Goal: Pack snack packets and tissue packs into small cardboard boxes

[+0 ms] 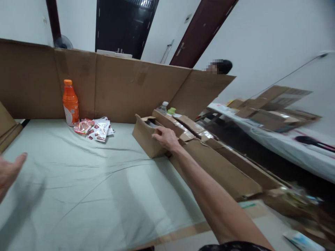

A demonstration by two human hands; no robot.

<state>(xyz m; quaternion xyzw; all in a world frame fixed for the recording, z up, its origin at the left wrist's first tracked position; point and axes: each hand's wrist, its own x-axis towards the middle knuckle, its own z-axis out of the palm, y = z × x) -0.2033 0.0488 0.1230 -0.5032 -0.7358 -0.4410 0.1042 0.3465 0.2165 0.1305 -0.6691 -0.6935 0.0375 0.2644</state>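
Note:
My right hand (166,137) reaches far forward and rests on the top edge of a small open cardboard box (146,137) at the right side of the pale green cloth (86,188); its fingers curl over the rim. My left hand (9,170) hovers at the left edge of view above the cloth, thumb raised, holding nothing; only part of it shows. An orange drink bottle (70,103) stands upright at the back left. Beside it lie a few red and white snack packets (95,129).
A tall cardboard wall (117,87) fences the back of the table. Long flattened cardboard boxes (217,164) run along the right edge. A clear bottle (163,107) stands behind the small box. Another person's head shows beyond the wall, with more boxes (274,108) on a far table.

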